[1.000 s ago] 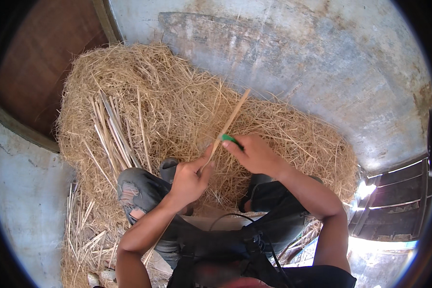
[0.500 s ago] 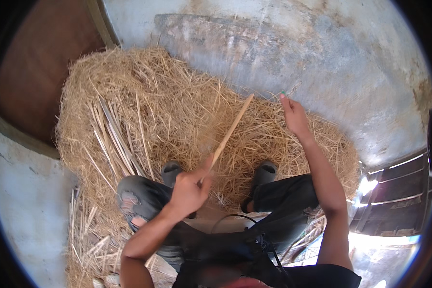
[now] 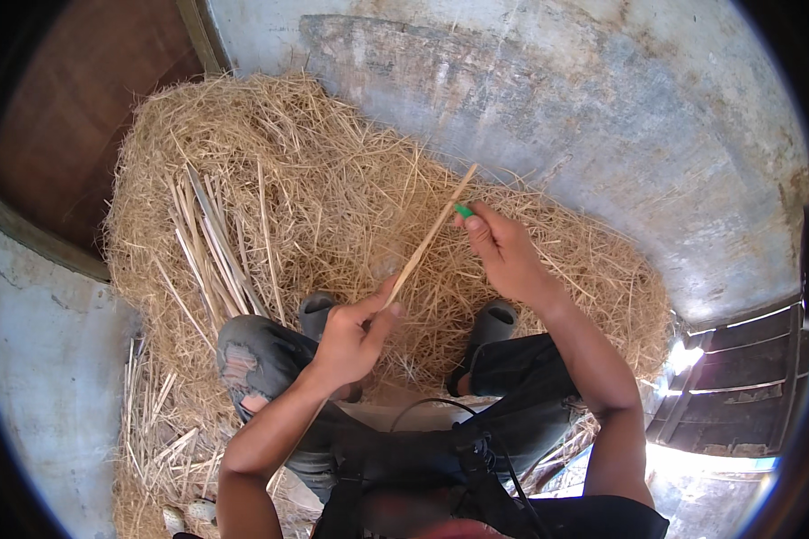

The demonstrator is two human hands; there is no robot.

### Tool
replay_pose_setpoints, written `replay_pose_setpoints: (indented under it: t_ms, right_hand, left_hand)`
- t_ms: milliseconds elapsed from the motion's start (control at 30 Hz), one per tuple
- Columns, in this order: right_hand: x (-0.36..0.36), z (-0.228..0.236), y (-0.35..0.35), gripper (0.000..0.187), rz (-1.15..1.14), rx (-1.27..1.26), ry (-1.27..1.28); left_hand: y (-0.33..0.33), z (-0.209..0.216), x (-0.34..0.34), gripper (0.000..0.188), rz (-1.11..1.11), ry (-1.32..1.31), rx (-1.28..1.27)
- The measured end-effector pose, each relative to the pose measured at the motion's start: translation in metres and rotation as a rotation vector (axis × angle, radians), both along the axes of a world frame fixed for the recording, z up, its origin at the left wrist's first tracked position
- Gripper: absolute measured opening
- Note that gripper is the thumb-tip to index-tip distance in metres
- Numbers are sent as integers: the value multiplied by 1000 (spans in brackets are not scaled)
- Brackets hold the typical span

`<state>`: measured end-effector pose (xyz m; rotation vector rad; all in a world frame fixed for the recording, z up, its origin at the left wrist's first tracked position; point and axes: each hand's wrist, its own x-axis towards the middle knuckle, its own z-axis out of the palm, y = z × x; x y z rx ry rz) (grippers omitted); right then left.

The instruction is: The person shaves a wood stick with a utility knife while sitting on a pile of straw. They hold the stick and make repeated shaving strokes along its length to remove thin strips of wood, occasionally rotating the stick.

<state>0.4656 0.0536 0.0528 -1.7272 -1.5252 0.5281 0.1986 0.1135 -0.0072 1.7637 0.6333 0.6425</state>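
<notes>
My left hand (image 3: 352, 340) is closed around the lower end of a flat wooden strip (image 3: 425, 242), which slants up and to the right over the straw. Wrapped in my right hand (image 3: 510, 251) is a small green object (image 3: 463, 211); most of it is hidden by the fingers, so its kind does not show. The green tip is at the strip's upper part, and whether they touch is hard to make out.
A straw heap (image 3: 333, 171) spreads before my feet, with a bundle of thin wooden strips (image 3: 216, 256) lying on its left. Behind it rises a stained wall (image 3: 557, 99). A slatted dark panel (image 3: 737, 377) stands at the right, a brown board (image 3: 81, 135) at the far left.
My right hand has come left and down to the wooden strip with the green object. My left hand has shifted slightly, still gripping the strip.
</notes>
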Motion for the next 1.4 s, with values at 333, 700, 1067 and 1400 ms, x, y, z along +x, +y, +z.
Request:
replay_pose_setpoints:
  t_ms: [333,700,1067,1400]
  right_hand:
    - [-11,-11,-3,43,57,-124,110]
    - [-36,-9,-7,46,154,-95,-59]
    - [12,-61,20,57,-1,-131,-396]
    - [106,-21,-13,68,-546,-137,-63]
  left_hand:
    - [9,8,0,48,-144,-118,-616]
    - [11,18,1,49,-172,-140,-774]
    - [10,12,1,45,-125,-75,-874]
    - [4,15,-2,43,-221,-155,-868]
